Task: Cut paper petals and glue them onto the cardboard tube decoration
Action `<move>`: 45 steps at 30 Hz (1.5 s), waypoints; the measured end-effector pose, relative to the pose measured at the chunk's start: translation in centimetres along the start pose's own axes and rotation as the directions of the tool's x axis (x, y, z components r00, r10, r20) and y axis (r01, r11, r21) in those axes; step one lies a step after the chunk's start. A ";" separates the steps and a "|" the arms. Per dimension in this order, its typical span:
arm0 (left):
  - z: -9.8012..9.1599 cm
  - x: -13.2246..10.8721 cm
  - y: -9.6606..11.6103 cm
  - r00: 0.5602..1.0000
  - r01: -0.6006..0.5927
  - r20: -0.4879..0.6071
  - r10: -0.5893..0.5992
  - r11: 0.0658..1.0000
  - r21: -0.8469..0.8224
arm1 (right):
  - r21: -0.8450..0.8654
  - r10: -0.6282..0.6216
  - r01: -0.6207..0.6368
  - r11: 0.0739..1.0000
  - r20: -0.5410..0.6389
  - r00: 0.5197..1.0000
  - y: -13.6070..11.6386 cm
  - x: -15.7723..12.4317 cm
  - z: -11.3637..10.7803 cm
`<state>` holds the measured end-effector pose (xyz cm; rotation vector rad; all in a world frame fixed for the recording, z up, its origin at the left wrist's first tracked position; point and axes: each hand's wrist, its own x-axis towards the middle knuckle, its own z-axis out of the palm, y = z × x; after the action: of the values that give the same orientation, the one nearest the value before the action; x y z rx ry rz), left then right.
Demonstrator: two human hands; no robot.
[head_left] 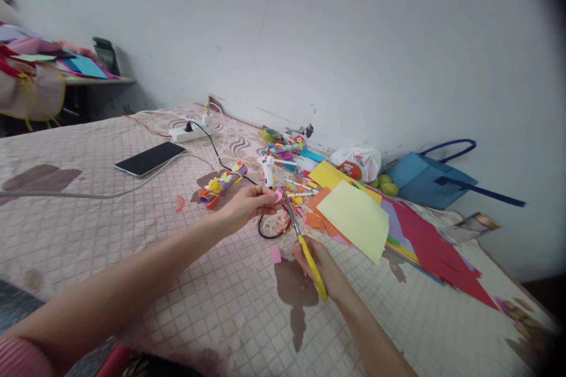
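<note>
Between the thumb and fingers of my left hand (253, 205) is a small pink paper piece (278, 196). My right hand (321, 268) grips yellow-handled scissors (312, 264), whose blades point up at the pink piece. Whether the blades touch the paper I cannot tell. Below the blades, a pink paper square (276, 255) lies on the patterned cloth. Just beyond my left hand stands a white glue gun (267, 171) with a black cord. To its left rests a purple paper roll (224, 183) decorated with yellow and orange paper flowers.
Small paper scraps (276, 224) litter the cloth (212, 306) around the cord. Coloured sheets (354, 218) are stacked to the right, before a blue bag (427, 179). A tablet-like black device (150, 158) and a white power strip (186, 132) with cables lie at left.
</note>
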<state>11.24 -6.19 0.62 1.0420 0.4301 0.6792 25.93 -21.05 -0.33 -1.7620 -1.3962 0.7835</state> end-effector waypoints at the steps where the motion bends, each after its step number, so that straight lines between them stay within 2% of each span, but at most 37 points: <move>1: 0.0 0.0 0.0 1.000 -0.003 0.001 0.003 1.000 -0.007 | -0.015 0.003 -0.002 1.000 0.010 1.000 -0.1 0.0 0.0; 11: 0.3 -0.1 -0.1 1.000 -0.013 -0.008 0.013 0.999 -0.042 | -0.076 -0.003 0.003 0.997 0.007 1.000 -0.7 -0.2 0.0; 21: 1.2 -0.7 0.3 0.998 -0.014 -0.062 0.010 0.998 -0.067 | -0.127 -0.017 0.018 0.992 0.007 1.000 -0.7 -0.2 0.0; 31: 1.3 -0.7 0.0 0.997 -0.024 -0.080 0.018 0.997 -0.077 | -0.070 0.035 -0.032 0.997 0.029 0.999 -0.9 -0.2 0.0; 45: 1.2 -0.6 -0.1 0.996 -0.023 -0.083 0.015 0.996 -0.088 | -0.050 0.042 -0.040 0.998 0.024 0.999 -0.6 -0.2 -0.1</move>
<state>11.58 -7.36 1.08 0.9375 0.4574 0.7535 25.62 -21.20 0.25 -1.8296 -1.4103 0.8014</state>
